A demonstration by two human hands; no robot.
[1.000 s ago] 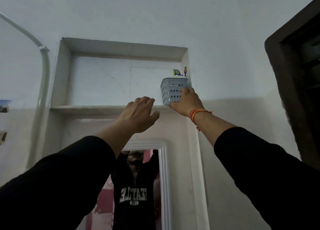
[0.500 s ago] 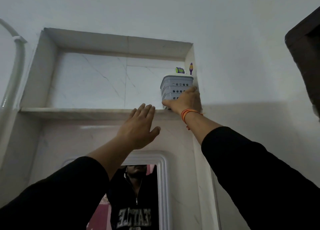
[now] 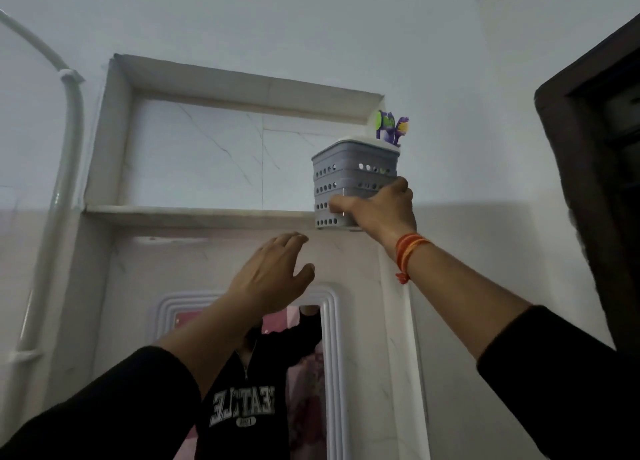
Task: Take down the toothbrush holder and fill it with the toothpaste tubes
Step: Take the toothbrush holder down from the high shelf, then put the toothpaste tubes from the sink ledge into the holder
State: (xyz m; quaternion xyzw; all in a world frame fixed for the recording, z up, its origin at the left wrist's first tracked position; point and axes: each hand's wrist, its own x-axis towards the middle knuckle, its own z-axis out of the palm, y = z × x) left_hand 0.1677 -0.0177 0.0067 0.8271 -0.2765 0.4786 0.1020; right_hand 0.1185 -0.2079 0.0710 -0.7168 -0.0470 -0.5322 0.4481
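The toothbrush holder (image 3: 349,172) is a grey perforated plastic box with a white rim. It is at the right end of a high marble wall niche, its base level with the shelf edge. A purple and green toothbrush (image 3: 389,129) sticks out of its top. My right hand (image 3: 379,208) grips the holder's lower right side, thumb across the front. My left hand (image 3: 273,276) is raised below the shelf with fingers spread, holding nothing and apart from the holder. No toothpaste tubes are in view.
The niche shelf (image 3: 194,214) runs left from the holder. Under it hangs a white-framed mirror (image 3: 332,355) showing a person's black sweatshirt. A white pipe (image 3: 65,169) climbs the left wall. A dark door frame (image 3: 588,182) stands on the right.
My right hand has closed round the holder and drawn it forward towards the shelf's front edge, so it looks larger and nearer. My left hand stays open just below the shelf.
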